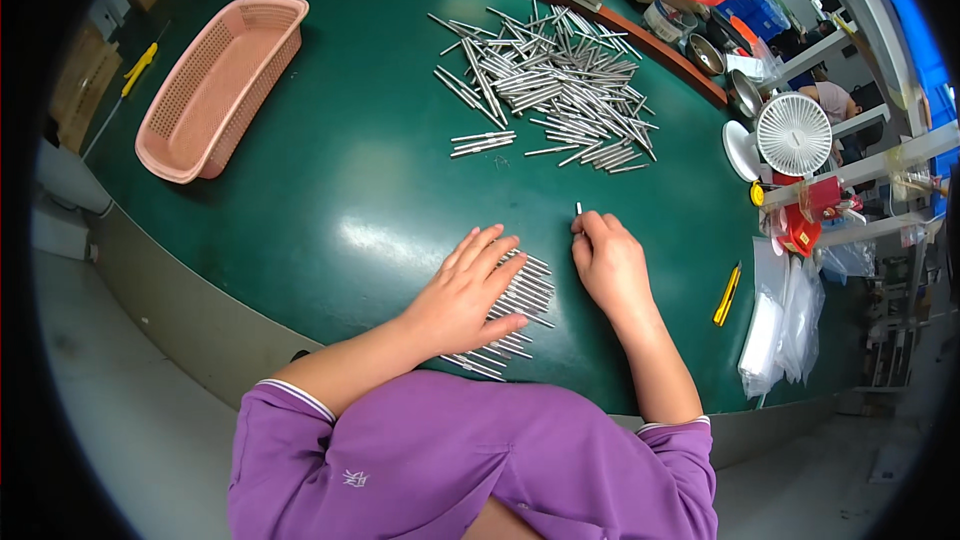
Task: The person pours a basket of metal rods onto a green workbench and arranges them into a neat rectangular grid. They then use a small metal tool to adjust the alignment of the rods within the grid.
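On the green worktop (350, 155), metal rods (533, 290) are laid in a near-parallel row, partly covered by the left hand (465, 280), which is spread flat with nothing visibly gripped. By the right hand (610, 255), a single rod (579, 207), tip alone exposed, is pinched; farther off, a loose pile (560, 80) is heaped. Alignment is probably best kept by light palm pressure, each rod being set parallel to its neighbour.

The green table (350, 90) bears a pink basket (252, 100), a rod pile (560, 80), a rod row (527, 294), a yellow knife (728, 295) and bags (797, 325).
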### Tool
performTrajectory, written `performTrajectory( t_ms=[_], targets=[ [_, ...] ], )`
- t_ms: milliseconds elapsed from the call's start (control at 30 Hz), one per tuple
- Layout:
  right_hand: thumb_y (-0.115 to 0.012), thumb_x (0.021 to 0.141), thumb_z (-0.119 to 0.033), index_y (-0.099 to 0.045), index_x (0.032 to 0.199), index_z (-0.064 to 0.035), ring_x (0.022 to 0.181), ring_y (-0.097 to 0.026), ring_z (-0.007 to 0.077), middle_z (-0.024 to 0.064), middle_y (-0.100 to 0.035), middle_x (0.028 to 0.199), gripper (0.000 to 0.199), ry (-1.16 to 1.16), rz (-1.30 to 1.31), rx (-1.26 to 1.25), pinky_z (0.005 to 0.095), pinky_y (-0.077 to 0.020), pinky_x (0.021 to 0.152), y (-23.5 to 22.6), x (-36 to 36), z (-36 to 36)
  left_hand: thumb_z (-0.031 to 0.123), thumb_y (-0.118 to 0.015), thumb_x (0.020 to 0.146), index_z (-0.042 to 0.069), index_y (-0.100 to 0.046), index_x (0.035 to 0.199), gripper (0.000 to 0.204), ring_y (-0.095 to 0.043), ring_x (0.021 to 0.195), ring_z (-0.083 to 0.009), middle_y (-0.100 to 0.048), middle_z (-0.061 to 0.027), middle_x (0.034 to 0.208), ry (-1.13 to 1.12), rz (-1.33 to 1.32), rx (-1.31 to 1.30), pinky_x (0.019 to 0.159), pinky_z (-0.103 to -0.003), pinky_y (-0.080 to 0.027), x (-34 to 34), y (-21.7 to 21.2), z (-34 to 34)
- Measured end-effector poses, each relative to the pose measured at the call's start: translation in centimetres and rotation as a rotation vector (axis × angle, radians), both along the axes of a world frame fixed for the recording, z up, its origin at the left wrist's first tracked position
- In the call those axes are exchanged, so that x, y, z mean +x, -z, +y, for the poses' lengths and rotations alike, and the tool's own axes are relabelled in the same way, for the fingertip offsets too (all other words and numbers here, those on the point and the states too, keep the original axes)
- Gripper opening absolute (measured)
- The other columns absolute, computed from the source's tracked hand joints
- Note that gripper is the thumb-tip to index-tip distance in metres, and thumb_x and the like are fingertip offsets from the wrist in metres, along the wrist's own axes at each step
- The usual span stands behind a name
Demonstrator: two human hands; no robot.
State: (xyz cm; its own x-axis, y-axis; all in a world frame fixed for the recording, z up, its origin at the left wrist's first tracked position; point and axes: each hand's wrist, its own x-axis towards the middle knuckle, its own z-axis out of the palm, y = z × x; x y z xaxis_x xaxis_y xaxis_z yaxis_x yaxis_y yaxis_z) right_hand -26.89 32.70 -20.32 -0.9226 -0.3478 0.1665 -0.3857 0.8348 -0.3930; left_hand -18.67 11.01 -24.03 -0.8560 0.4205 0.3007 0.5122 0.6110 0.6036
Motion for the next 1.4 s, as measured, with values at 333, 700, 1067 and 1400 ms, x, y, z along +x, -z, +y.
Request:
performTrajectory(
  t_ms=[333, 700, 1067, 1400],
  targets=[
    [-0.076, 0.078, -0.012, -0.071, 0.089, -0.0072, 0.089, -0.063, 0.0305, 0.0073, -0.065, 0.087, 0.012, -0.218, 0.105, -0.007, 0.0422, -0.0517, 0.078, -0.2, -1.9, -0.1, 0.04, -0.073, 0.086, -0.002, -0.054, 0.133, 0.066, -0.033, 0.143, -0.042, -0.044, -0.022, 0.144, 0.003, -0.051, 0.036, 0.119, -0.055, -0.028, 0.0, -0.1, -0.2],
    [-0.073, 0.082, -0.01, -0.07, 0.093, -0.0073, 0.089, -0.066, 0.033, 0.0106, -0.065, 0.089, 0.012, -0.22, -0.158, -0.274, 0.0419, -0.0536, 0.078, 0.1, -2.0, -4.3, 0.044, -0.07, 0.088, -0.001, -0.053, 0.134, 0.067, -0.026, 0.147, -0.044, -0.037, -0.0244, 0.149, -0.02, -0.033, -0.019, 0.12, -0.056, -0.024, 0.0, 0.2, -0.1],
    [-0.074, 0.081, -0.009, -0.067, 0.093, -0.0045, 0.094, -0.063, 0.0324, 0.0111, -0.063, 0.095, 0.014, -0.366, 0.211, -0.252, 0.0427, -0.0521, 0.081, 3.1, -7.7, -7.9, 0.043, -0.069, 0.089, 0.002, -0.05, 0.138, 0.067, -0.024, 0.149, -0.0415, -0.036, -0.0211, 0.152, -0.015, -0.053, -0.002, 0.122, -0.056, -0.021, 0.0, 0.5, -0.1],
    [-0.072, 0.082, -0.007, -0.068, 0.094, -0.0067, 0.094, -0.062, 0.0334, 0.0117, -0.063, 0.097, 0.013, 0.007, 0.308, 0.033, 0.043, -0.0532, 0.081, 1.6, -4.5, 5.0, 0.043, -0.069, 0.089, 0.003, -0.049, 0.14, 0.068, -0.025, 0.148, -0.0419, -0.036, -0.021, 0.152, -0.021, -0.077, -0.004, 0.121, -0.056, -0.022, 0.1, 0.5, 0.1]
  ],
)
